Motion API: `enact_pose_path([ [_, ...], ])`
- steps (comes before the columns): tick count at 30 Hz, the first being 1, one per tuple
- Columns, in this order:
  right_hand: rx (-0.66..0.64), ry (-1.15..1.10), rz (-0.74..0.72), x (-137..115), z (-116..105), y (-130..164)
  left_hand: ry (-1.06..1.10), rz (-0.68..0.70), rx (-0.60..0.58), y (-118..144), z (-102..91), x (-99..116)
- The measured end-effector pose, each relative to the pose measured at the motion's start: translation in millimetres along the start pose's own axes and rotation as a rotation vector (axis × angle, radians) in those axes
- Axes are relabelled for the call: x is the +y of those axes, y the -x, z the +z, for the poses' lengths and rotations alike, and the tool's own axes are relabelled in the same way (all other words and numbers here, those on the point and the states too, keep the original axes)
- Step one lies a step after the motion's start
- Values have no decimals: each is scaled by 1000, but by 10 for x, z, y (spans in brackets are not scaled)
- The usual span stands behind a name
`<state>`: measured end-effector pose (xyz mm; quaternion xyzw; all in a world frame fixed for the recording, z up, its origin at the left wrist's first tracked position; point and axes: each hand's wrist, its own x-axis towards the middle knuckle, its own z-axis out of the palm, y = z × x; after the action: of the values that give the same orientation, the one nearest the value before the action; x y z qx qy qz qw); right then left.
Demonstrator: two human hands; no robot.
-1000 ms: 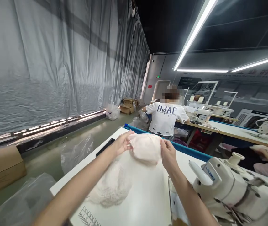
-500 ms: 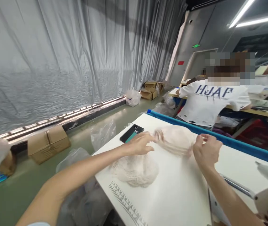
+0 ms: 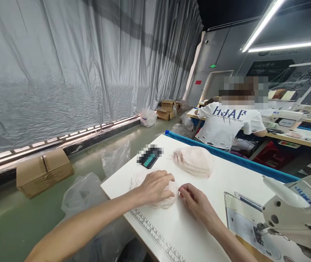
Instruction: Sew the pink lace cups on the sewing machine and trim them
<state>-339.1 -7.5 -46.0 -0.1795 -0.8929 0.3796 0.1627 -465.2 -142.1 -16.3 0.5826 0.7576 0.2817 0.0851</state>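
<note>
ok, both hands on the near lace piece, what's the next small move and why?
Probably pinch and lift one lace piece off the near pile: the left hand lies flat on it, the right hand touches its edge, and the sewing machine stands at the right.

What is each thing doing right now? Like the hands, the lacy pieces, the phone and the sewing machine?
left hand: palm down on the near lace pile, fingers spread.
right hand: fingertips pinching the near pile's edge.
near lace pile: lying on the table, partly covered by the hand.
far lace stack: lying flat, untouched.
phone: lying flat, blurred.
sewing machine: no cloth visible under it.
white table: ruler printed along its near edge.
</note>
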Motion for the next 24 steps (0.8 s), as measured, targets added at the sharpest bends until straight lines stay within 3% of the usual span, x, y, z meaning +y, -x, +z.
enact_pose_path([
  [7, -11, 18, 59, -13, -27, 111, 396, -75, 86, -74, 124, -51],
  [16, 14, 181, 97, -137, 118, 23, 1229, -166, 459, 157, -92, -393],
  [24, 128, 263, 59, -263, 167, -55, 1532, -210, 569, 458, -208, -520],
])
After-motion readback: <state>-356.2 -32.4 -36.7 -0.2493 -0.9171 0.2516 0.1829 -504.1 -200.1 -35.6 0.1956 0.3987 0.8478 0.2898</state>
